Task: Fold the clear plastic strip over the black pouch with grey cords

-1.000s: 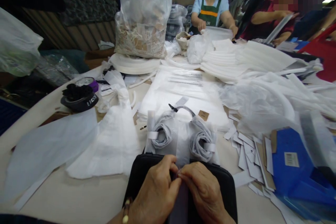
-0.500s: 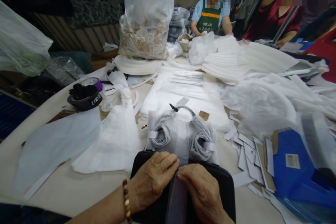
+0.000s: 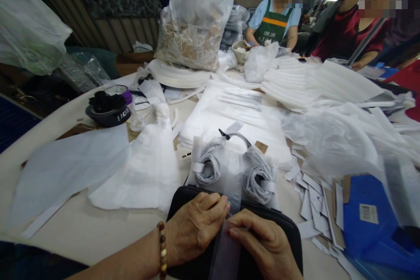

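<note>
A black bag or case (image 3: pixel 285 232) lies in front of me on the table. A translucent plastic strip (image 3: pixel 225 258) runs lengthwise over its middle. My left hand (image 3: pixel 198 227) is closed with its fingertips at the strip's left edge. From the other side my right hand (image 3: pixel 267 238) pinches the strip between thumb and fingers. Just beyond the hands, two grey rolled straps (image 3: pixel 208 168) wrapped in translucent film sit side by side, each with a white band. Between them, at the back, a grey looped handle (image 3: pixel 241 137) stands up.
White sheets (image 3: pixel 226 109) are stacked behind the case. Black tape rolls (image 3: pixel 108 111) and white foam sheets (image 3: pixel 144 170) lie left. Cut paper pieces (image 3: pixel 311 201) and a blue folder (image 3: pixel 367 227) are right. A large filled plastic bag (image 3: pixel 193 30) stands at the back; two people are across the table.
The view has shifted slightly, so the scene sits a little further right. My hands stay on the strip; the right fingers have spread slightly while still pinching it.
</note>
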`<state>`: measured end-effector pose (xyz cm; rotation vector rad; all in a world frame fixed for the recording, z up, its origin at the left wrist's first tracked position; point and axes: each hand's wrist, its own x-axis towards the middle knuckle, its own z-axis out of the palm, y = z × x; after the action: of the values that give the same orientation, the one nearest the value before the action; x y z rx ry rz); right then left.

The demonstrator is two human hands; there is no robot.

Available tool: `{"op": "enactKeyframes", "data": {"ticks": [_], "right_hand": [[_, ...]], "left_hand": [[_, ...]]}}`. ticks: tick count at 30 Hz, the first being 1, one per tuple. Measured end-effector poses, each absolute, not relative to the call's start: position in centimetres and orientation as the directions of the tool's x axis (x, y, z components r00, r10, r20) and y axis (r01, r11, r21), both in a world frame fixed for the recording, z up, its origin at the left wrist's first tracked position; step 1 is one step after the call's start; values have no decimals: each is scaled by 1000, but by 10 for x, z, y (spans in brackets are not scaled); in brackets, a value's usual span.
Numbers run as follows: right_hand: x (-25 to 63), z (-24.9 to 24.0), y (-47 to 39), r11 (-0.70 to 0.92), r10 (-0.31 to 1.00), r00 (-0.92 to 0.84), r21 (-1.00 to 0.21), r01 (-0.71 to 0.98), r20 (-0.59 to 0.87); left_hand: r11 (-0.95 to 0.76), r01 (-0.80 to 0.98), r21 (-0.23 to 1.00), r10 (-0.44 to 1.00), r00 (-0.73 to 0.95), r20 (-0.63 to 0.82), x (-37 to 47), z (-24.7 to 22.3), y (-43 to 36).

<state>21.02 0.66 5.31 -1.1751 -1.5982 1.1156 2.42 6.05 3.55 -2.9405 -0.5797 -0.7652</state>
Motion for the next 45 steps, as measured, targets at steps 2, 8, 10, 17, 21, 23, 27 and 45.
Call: {"op": "enactKeyframes", "data": {"ticks": [2, 8, 10, 17, 21, 23, 27, 45], "right_hand": [[210, 55, 8, 149, 971, -215, -965, 217, 101], [208, 60, 8, 315, 945, -215, -867, 386, 248], [207, 60, 8, 338, 940, -205, -824, 455, 273], [202, 50, 13, 311, 946, -114, -756, 575, 303], [200, 44, 16, 285, 951, -81, -740, 609, 300], [200, 41, 16, 265, 954, -58, -740, 618, 293], [199, 36, 15, 226, 959, -9, -743, 630, 285], [194, 23, 16, 263, 942, -9, -720, 642, 336]], "left_hand": [[-928, 372, 37, 341, 801, 492, 25, 35, 61], [-926, 378, 9, 339, 819, 463, 24, 34, 57], [-920, 392, 4, 346, 808, 476, 22, 33, 56], [-913, 403, 57, 381, 796, 471, 21, 30, 54], [-899, 425, 107, 418, 757, 503, 22, 29, 52], [-900, 413, 143, 423, 741, 522, 22, 27, 50], [-913, 367, 176, 398, 712, 579, 21, 22, 50], [-925, 290, 245, 380, 706, 597, 12, 30, 52]]}}
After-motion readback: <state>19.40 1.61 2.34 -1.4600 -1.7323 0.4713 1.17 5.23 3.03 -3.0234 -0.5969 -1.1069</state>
